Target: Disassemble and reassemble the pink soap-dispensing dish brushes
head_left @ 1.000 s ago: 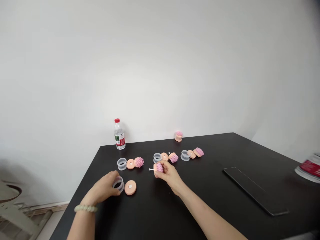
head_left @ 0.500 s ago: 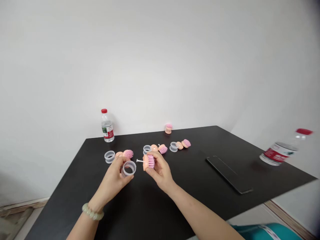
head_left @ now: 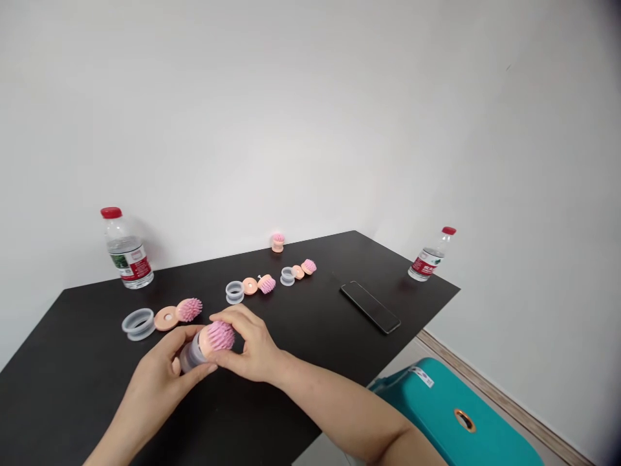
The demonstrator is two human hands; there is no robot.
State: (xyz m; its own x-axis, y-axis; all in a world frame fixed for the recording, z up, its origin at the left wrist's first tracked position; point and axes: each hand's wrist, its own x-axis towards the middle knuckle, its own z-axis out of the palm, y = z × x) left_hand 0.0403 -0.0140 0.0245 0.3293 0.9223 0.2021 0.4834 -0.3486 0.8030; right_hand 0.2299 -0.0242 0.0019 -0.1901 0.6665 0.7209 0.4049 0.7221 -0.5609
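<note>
My left hand (head_left: 158, 375) is closed around a translucent plastic ring (head_left: 192, 355). A bit of peach-coloured plastic shows between its fingers. In my right hand (head_left: 255, 348) is a brush head (head_left: 219, 337) with pink bristles and a peach base, gripped by its sides. Its base meets the ring's open end, bristles facing up and right; the white stem is hidden. Just beyond my hands lie another translucent ring (head_left: 138, 324), a peach disc (head_left: 166, 318) with a central hole and a pink-bristled brush head (head_left: 189, 310), in a row.
Farther back are two similar rows, with rings (head_left: 235, 292) (head_left: 287, 276). A brush (head_left: 277, 243) stands by the wall. Water bottles (head_left: 130, 259) (head_left: 427, 260) stand left and right. A phone (head_left: 370, 305) lies on the black table (head_left: 272, 414); a teal stool (head_left: 436, 401) is beside it.
The brush head and the ring, held apart before, are now together, and the white stem has gone out of sight. The view has swung right, bringing more of the stool in.
</note>
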